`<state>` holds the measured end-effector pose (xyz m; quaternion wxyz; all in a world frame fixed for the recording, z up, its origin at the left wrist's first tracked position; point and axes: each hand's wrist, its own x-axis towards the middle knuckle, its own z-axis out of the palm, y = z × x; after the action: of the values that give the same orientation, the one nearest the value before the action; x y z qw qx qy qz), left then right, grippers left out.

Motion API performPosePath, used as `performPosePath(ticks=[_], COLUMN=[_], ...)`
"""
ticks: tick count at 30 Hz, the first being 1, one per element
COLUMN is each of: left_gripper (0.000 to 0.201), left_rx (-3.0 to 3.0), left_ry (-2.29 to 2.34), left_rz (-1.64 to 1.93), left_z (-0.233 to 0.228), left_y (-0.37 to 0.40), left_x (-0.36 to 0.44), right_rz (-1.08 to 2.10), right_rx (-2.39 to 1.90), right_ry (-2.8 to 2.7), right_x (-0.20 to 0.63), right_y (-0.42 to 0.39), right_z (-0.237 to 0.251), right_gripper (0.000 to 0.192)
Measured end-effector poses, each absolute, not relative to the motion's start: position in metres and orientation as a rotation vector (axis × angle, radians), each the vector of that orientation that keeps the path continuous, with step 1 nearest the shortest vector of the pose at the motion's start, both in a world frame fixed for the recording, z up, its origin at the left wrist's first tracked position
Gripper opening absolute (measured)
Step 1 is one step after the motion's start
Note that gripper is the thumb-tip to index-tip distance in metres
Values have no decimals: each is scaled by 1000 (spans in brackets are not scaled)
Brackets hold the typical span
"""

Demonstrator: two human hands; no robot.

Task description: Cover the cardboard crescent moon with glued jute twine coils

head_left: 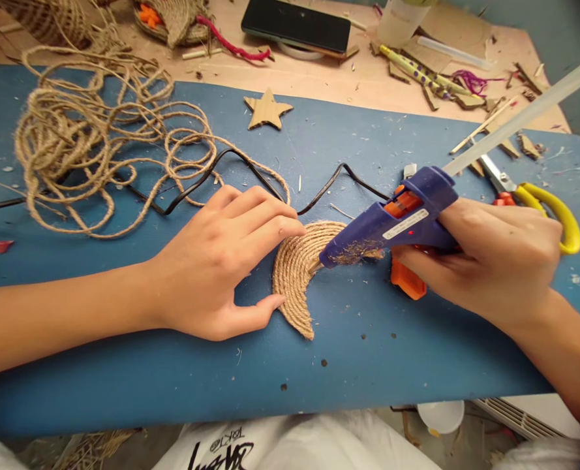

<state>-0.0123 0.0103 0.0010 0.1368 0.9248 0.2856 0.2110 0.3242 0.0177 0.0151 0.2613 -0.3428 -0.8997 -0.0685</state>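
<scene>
A crescent covered in rows of jute twine (292, 281) lies flat on the blue mat. My left hand (226, 261) steadies it, thumb against the lower left edge and index finger at the upper edge. In my right hand (500, 254) is a blue hot glue gun (392, 222) with an orange trigger and a long clear glue stick (529, 114) out of its back. Its nozzle points at the inner curve of the crescent, touching or very near it. From behind my left fingers the twine leads back to a loose tangle of jute twine (69, 143).
A cardboard star (269, 109) lies beyond the crescent. The black cord (196, 186) crosses the blue mat (172, 385) through the twine. Yellow-handled scissors (566, 215) lie behind my right hand. A phone (297, 26), cardboard scraps and a plastic cup (400, 19) are along the back.
</scene>
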Motion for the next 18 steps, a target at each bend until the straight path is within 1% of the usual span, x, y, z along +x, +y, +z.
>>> performPosePath(ticks=[13,18], left_gripper=[52,53], left_rx=[2665,2667], left_ry=[834,825], left_rz=[614,618], left_z=[1,1], left_y=[10,10], left_x=[-12,-12], right_rz=[-155,-180], right_rx=[-939,-937], right_ry=[-2425,-2418], right_x=[324,325], right_y=[21,21], right_z=[17,16], right_gripper=[37,43])
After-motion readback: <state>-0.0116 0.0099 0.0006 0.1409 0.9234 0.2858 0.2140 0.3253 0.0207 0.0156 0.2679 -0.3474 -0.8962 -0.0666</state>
